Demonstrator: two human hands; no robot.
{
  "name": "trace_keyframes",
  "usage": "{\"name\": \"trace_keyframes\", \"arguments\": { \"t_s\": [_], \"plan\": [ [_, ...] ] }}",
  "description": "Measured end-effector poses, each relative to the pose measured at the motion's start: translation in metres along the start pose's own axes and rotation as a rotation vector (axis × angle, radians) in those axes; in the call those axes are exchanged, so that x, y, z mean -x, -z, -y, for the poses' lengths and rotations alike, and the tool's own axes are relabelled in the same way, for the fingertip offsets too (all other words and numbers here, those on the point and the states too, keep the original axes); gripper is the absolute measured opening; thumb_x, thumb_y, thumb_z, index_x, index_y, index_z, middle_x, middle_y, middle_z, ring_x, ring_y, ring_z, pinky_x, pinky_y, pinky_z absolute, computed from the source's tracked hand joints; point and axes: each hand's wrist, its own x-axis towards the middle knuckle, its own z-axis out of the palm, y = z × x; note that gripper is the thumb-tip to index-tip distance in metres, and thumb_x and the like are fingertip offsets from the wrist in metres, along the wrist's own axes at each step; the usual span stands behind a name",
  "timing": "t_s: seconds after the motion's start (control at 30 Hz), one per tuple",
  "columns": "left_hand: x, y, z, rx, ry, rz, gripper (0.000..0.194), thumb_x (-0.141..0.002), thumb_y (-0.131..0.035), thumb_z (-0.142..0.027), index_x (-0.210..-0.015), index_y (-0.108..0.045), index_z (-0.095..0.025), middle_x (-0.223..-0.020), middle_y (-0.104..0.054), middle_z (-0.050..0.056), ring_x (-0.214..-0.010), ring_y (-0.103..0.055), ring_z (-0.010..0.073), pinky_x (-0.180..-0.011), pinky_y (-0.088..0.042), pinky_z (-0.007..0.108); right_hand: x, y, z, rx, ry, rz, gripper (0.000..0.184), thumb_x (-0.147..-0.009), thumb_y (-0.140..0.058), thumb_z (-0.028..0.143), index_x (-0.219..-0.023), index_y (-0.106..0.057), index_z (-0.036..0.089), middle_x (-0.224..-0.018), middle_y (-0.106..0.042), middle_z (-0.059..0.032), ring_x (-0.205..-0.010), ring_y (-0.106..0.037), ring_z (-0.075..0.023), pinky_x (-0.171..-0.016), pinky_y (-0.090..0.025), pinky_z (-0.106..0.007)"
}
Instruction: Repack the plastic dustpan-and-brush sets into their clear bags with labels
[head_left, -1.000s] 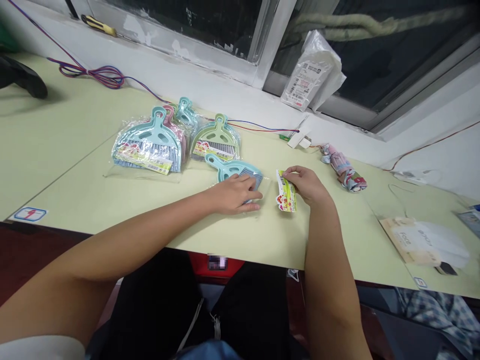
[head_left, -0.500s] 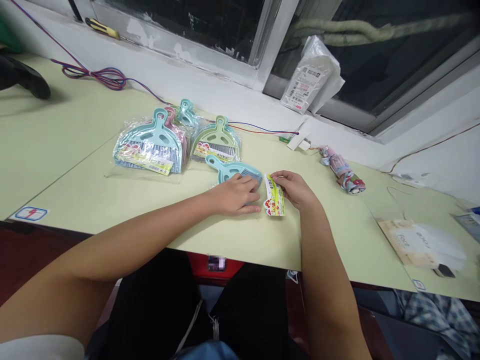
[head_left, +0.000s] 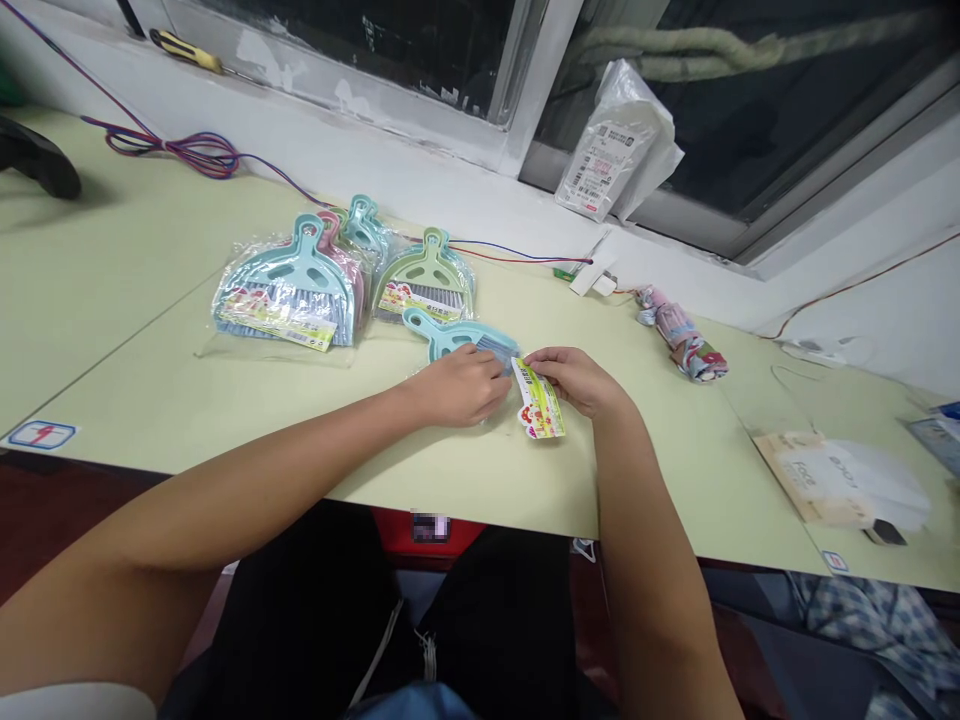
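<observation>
A light-blue dustpan with its brush (head_left: 442, 336) lies on the table in clear plastic, its handle pointing left. My left hand (head_left: 469, 385) rests over the near right end of this set, fingers curled closed on the clear plastic bag; the fingertips are partly hidden. Just to the right, my right hand (head_left: 574, 378) pinches a printed yellow-green and white label card (head_left: 539, 400) by its upper edge. The card hangs tilted above the table, beside the left hand's fingers.
Wrapped dustpan sets stand behind: a blue one (head_left: 292, 275) and a green one (head_left: 427, 268). Coiled wire (head_left: 202, 152) and a screwdriver (head_left: 186, 50) are at back left. To the right lie a folded umbrella (head_left: 684, 335) and a paper packet (head_left: 817, 475). The table edge (head_left: 480, 515) is near me.
My left hand has gone from lying flat with fingers stretched to curled closed. My right hand has shifted slightly left with the label card, which is now more tilted.
</observation>
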Motion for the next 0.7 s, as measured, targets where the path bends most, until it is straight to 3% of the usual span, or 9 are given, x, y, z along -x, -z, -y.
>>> {"name": "trace_keyframes", "arguments": {
  "t_s": [0.17,0.47,0.7],
  "plan": [
    [0.0,-0.002,-0.001,0.039,0.037,-0.01,0.028,-0.103,-0.046,-0.025,-0.091,-0.069,-0.015,-0.085,-0.071,0.01,-0.086,-0.063,0.0258,-0.074,-0.038,0.042,0.002,0.004,-0.001,0.054,-0.028,0.118,0.015,-0.081,-0.076,0.012,-0.095,-0.079,0.014,-0.09,-0.075,-0.0078,-0.073,-0.067,-0.0148,-0.059,-0.056,-0.021],
    [0.0,0.001,-0.002,0.098,0.062,-0.026,0.032,-0.104,-0.045,-0.025,-0.088,-0.07,-0.015,-0.085,-0.072,0.01,-0.086,-0.064,0.0252,-0.076,-0.042,0.04,-0.001,-0.016,0.005,-0.027,0.03,-0.015,0.012,-0.086,-0.068,0.004,-0.093,-0.075,0.012,-0.078,-0.07,-0.0046,-0.058,-0.059,-0.01,-0.047,-0.049,-0.019],
    [0.0,0.005,0.002,0.195,0.099,0.009,0.033,-0.104,-0.044,-0.027,-0.089,-0.071,-0.016,-0.082,-0.07,0.009,-0.084,-0.064,0.024,-0.08,-0.046,0.038,-0.003,-0.015,0.003,-0.16,0.027,-0.01,0.02,-0.087,-0.062,0.0,-0.102,-0.072,0.01,-0.086,-0.072,-0.0073,-0.065,-0.065,-0.0103,-0.056,-0.056,-0.018]
  ]
}}
